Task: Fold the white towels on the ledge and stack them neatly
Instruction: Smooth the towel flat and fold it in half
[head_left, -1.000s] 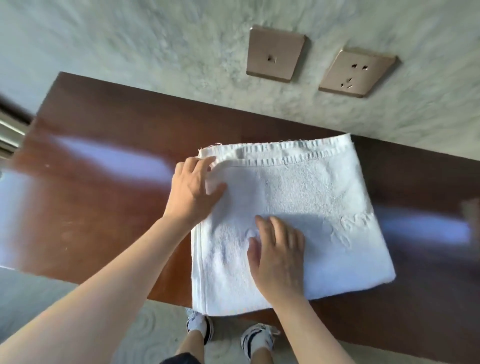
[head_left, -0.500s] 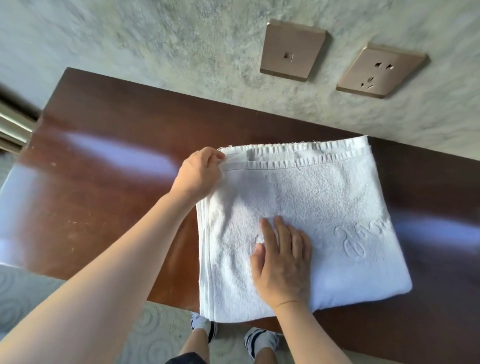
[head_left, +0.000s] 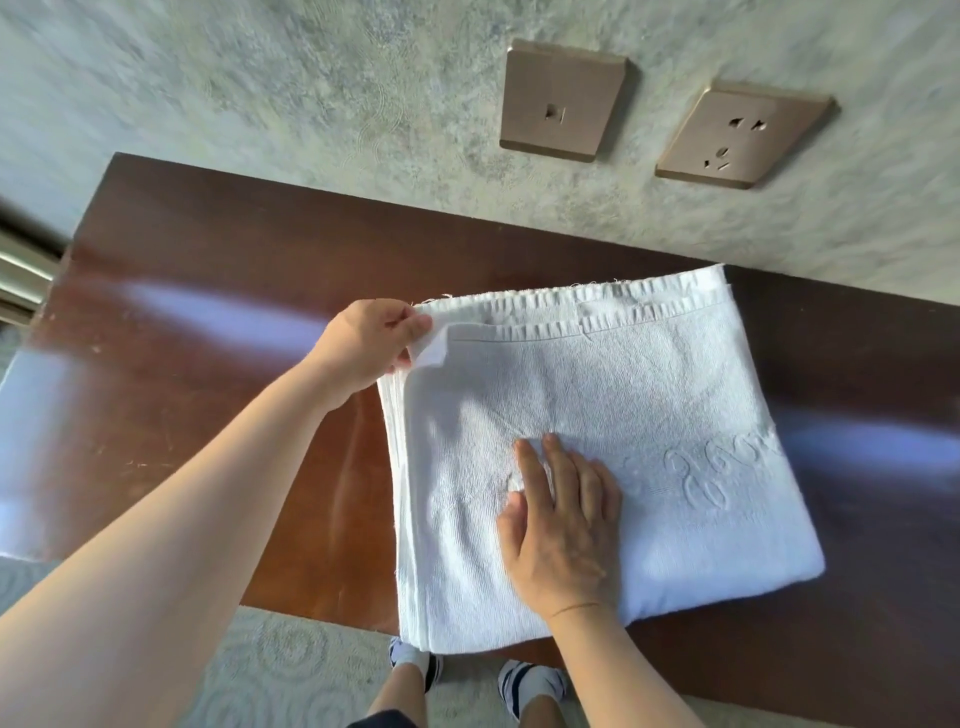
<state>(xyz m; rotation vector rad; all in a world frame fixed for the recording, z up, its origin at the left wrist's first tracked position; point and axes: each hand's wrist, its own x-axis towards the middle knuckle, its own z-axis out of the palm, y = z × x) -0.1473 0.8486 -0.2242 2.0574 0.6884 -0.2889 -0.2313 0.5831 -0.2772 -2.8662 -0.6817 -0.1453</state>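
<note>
One white towel (head_left: 623, 441), part-folded, is lying on the table (head_left: 234, 322) under both my hands. My right hand (head_left: 563, 525) is pressing flat on its middle while my left hand (head_left: 366, 340) is pinching the far-left corner (head_left: 431, 348). If I am pulling too hard, the layers could be skewing, or the near edge overhanging the table could be dragging everything off.

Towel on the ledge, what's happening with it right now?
A person is folding the white towel on the brown ledge. The left hand pinches and lifts the towel's far left corner, while the right hand presses flat on its middle. The towel is already folded into layers; no stack shows.
</note>
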